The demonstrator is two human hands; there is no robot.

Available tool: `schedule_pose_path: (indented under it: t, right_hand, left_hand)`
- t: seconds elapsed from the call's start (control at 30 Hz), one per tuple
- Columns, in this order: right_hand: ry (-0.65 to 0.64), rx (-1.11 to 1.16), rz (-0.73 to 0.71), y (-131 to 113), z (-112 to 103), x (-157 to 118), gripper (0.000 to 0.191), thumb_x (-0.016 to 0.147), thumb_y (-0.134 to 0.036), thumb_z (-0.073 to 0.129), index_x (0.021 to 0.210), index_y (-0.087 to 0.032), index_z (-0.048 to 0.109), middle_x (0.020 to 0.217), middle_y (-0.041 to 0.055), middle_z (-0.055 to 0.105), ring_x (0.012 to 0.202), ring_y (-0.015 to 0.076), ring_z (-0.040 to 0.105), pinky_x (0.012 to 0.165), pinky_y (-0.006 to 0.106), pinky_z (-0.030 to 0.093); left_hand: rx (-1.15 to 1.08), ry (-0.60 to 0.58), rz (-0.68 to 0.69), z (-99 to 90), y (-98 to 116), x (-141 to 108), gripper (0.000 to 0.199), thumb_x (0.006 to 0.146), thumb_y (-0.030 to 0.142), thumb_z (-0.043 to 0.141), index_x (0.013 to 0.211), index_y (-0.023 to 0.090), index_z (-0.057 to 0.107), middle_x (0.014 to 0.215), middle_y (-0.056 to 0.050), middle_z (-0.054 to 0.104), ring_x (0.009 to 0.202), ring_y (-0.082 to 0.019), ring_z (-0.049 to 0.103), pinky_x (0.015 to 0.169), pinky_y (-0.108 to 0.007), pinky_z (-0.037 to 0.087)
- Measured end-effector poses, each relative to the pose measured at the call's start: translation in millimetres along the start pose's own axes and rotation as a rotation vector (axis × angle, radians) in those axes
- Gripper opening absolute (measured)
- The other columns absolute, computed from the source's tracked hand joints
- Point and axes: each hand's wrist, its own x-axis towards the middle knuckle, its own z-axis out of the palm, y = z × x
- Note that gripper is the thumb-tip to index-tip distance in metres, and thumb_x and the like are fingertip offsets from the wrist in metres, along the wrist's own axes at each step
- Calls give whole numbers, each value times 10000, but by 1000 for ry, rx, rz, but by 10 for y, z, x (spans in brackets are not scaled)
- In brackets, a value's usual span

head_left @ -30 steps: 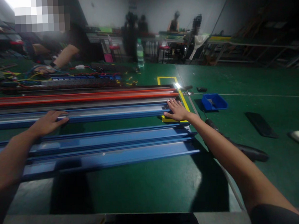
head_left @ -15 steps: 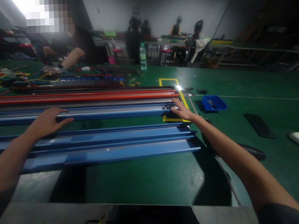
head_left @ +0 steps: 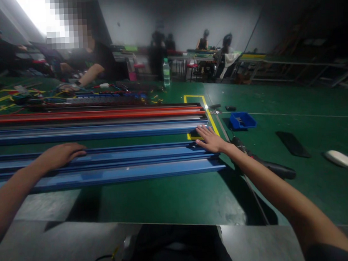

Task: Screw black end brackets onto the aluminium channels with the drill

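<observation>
Long blue channel profiles (head_left: 152,171) lie side by side across the green table (head_left: 165,200). My left hand (head_left: 58,155) rests over the upper one of the nearer blue pair, its fingers loosely together and pointing right; whether they grip its edge cannot be made out. Near the right end of that profile is my right hand (head_left: 210,139), palm down with fingers spread, holding nothing. Beyond the hands lie another blue profile (head_left: 119,133) and red profiles (head_left: 118,113), their right ends inside a yellow tape outline (head_left: 194,96).
A blue bin (head_left: 242,121) with small parts, a black-handled tool (head_left: 279,170), a dark flat object (head_left: 292,143) and a white object (head_left: 340,158) lie at right. A bottle (head_left: 166,73) stands at the back. Across the table, a person's arm (head_left: 92,73) reaches over wires.
Both hands have moved nearer, from the farther blue profile to the nearer pair. The view has shifted slightly, and the near profiles' right ends appear farther left.
</observation>
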Motion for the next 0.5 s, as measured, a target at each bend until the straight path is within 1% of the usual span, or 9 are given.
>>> schedule_pose_path:
  t: [0.1, 0.17, 0.23, 0.37, 0.5]
  right_hand:
    - [-23, -11, -4, -10, -17, 29, 951, 1021, -788, 162, 1724, -147, 163, 1753, 121, 132, 1626, 323, 39, 1326, 572, 91]
    - [-30, -9, 5, 3, -19, 52, 945, 1021, -789, 169, 1727, -162, 150, 1753, 111, 120, 1623, 329, 27, 1321, 589, 95]
    - [-40, -11, 18, 19, -14, 74, 953, 1019, -790, 171, 1727, -152, 144, 1752, 116, 110, 1621, 330, 17, 1321, 587, 85]
    - [-41, -19, 23, 45, -4, 105, 970, 1011, -800, 188, 1727, -147, 137, 1753, 120, 105, 1619, 335, 13, 1323, 578, 80]
    - [-23, -32, 16, 66, -3, 139, 973, 1009, -805, 200, 1729, -154, 129, 1753, 115, 103, 1618, 347, 11, 1318, 600, 86]
  left_hand:
    - [86, -83, -2, -26, 23, 16, 765, 891, 710, 315, 1161, 168, 783, 1246, -169, 768, 1192, -364, 693, 1057, -491, 515]
    - [124, -86, -7, -49, 43, 20, 702, 895, 655, 331, 1154, 186, 785, 1228, -166, 770, 1166, -369, 699, 1013, -493, 528]
    - [133, -69, -9, -61, 56, 18, 670, 898, 640, 349, 1147, 194, 783, 1215, -169, 769, 1152, -373, 701, 990, -492, 534]
    - [133, -71, -11, -42, 48, 17, 636, 908, 624, 368, 1157, 206, 779, 1223, -159, 768, 1168, -361, 696, 1009, -482, 532]
    - [188, -59, -23, -8, 33, 28, 606, 910, 547, 363, 1200, 209, 774, 1247, -141, 768, 1195, -342, 683, 1001, -456, 543]
